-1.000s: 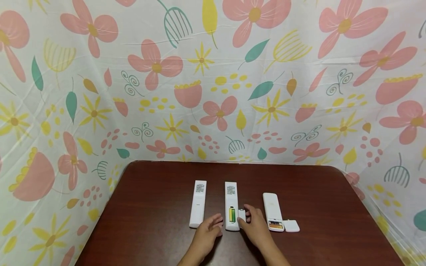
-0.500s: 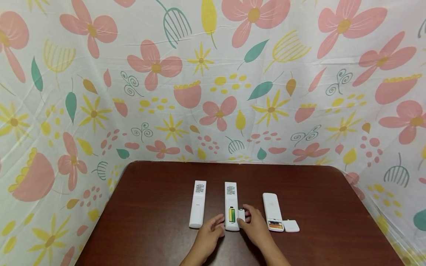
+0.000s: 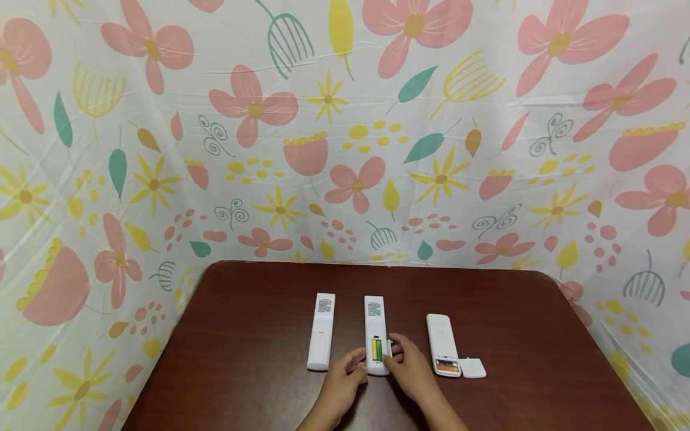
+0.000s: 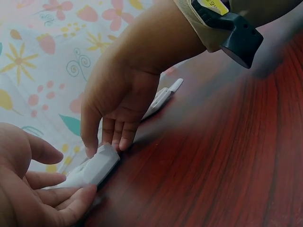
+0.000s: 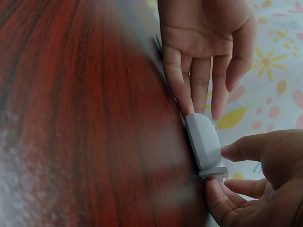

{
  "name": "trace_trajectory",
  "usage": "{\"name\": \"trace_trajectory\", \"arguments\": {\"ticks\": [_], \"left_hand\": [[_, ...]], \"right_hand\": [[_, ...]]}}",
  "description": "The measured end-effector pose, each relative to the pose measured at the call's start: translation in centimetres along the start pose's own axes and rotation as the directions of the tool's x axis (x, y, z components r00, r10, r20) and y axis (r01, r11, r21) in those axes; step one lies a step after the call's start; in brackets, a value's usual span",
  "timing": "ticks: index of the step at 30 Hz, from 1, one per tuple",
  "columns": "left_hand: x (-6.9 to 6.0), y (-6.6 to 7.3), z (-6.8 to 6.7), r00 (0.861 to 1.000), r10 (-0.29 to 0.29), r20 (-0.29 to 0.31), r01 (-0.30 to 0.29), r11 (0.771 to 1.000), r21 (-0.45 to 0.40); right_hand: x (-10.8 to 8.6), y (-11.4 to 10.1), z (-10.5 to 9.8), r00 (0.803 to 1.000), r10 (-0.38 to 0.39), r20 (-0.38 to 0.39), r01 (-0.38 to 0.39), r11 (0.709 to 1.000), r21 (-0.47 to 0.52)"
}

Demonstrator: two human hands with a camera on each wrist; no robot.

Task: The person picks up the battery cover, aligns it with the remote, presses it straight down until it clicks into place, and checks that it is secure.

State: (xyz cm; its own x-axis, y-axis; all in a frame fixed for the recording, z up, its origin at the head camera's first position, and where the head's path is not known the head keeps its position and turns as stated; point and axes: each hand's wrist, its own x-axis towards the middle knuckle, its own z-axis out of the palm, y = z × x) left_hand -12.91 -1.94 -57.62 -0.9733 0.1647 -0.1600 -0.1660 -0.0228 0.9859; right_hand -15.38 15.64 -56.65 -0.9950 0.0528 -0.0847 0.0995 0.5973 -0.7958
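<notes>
The middle white remote control [image 3: 376, 326] lies face down with its battery bay uncovered, and yellow-green batteries [image 3: 377, 350] show in it. My left hand [image 3: 339, 386] is at its left side, fingertips touching the edge near the lower end, as the left wrist view shows of the remote's end [image 4: 102, 165]. On the opposite side, my right hand [image 3: 412, 371] pinches the small white battery cover [image 5: 214, 173] against the remote's right edge. Its thumb rests at the remote's side in the right wrist view. In the head view the fingers mostly hide the cover.
To the left lies another white remote [image 3: 321, 335] with its back closed. A third remote [image 3: 442, 338] on the right has an uncovered bay with orange-brown batteries, and its cover [image 3: 473, 367] lies beside it. Floral cloth [image 3: 345, 179] hangs behind the brown table [image 3: 242, 335].
My left hand has moved right, from beside the middle remote to touching its left edge. The cover in my right hand, earlier lying flat in sight, is now mostly hidden and appears tilted up.
</notes>
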Motion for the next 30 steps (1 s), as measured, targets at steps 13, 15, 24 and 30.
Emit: {"name": "trace_trajectory", "arguments": {"ticks": [13, 15, 24, 30], "left_hand": [[0.1, 0.1, 0.2, 0.999, -0.018, -0.036, 0.014, 0.995, -0.099], [0.3, 0.1, 0.2, 0.999, -0.013, -0.044, 0.009, 0.995, -0.095], [0.8, 0.0, 0.4, 1.000, -0.004, -0.022, 0.001, 0.992, -0.127], [1.2, -0.4, 0.7, 1.000, -0.027, 0.006, 0.027, 0.988, -0.151]], "right_hand": [[-0.1, -0.1, -0.1, 1.000, -0.011, -0.001, 0.011, 1.000, -0.004], [-0.1, -0.1, -0.1, 1.000, -0.009, -0.003, 0.009, 1.000, -0.008], [-0.1, -0.2, -0.1, 1.000, 0.004, -0.003, -0.004, 1.000, -0.021], [-0.1, -0.2, -0.1, 1.000, 0.001, -0.003, -0.001, 1.000, -0.012]]}}
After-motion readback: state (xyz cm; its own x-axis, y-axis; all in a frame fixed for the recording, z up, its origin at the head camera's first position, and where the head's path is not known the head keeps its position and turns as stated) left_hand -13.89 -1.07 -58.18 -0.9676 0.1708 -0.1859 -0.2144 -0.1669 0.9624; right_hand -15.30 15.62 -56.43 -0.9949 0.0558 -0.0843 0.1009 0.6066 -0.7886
